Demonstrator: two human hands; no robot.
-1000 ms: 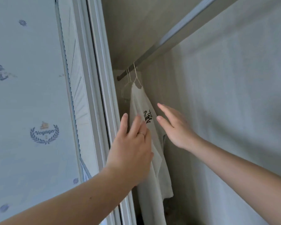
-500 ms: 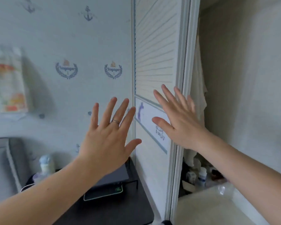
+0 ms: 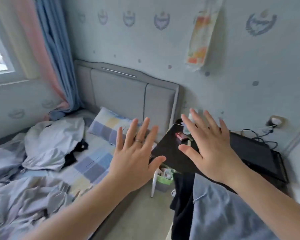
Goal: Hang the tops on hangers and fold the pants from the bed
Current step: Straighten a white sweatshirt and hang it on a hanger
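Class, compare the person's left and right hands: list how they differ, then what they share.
The left hand wears a ring; the right hand shows none. The left hand appears in front of the bed edge, the right hand in front of the black table. Both are open, fingers spread, holding nothing.

Turned from wardrobe to bed (image 3: 92,163)
Lost from view: hung white shirt, louvred door. Now showing crumpled clothes (image 3: 52,142) at 9 o'clock, dark surface (image 3: 175,163) at 3 o'clock.

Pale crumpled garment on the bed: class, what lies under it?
Black clothing pokes out under the pale garment's right edge, on the checked sheet. Most of it is covered, so its type cannot be told.
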